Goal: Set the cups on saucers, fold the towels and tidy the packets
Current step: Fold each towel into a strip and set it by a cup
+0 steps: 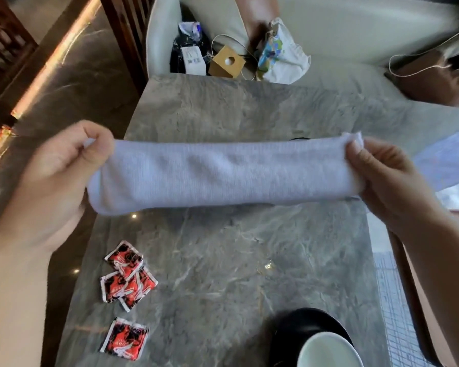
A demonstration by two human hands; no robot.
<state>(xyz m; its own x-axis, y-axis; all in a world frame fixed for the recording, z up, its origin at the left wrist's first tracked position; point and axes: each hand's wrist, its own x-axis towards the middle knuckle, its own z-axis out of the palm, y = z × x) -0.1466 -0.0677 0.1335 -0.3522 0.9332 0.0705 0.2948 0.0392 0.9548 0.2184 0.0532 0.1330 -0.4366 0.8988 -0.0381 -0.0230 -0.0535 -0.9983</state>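
A white towel (pixel 223 173), folded into a long band, is stretched level above the grey marble table (pixel 223 260). My left hand (pixel 61 176) pinches its left end and my right hand (pixel 390 178) pinches its right end. Several red and black packets (pixel 127 279) lie loosely overlapped near the table's left edge, with one more packet (pixel 124 339) apart below them. A white cup (pixel 329 352) stands on a black saucer (pixel 297 329) at the bottom right. A thin dark rim (pixel 300 139) peeks over the towel's top edge.
A pale armchair (pixel 329 35) stands beyond the table's far edge, holding a cardboard box (pixel 227 62), a black bag (pixel 186 49), a crumpled white bag (pixel 284 54) and a thin cord. A dark wooden frame (pixel 127 30) rises at the far left.
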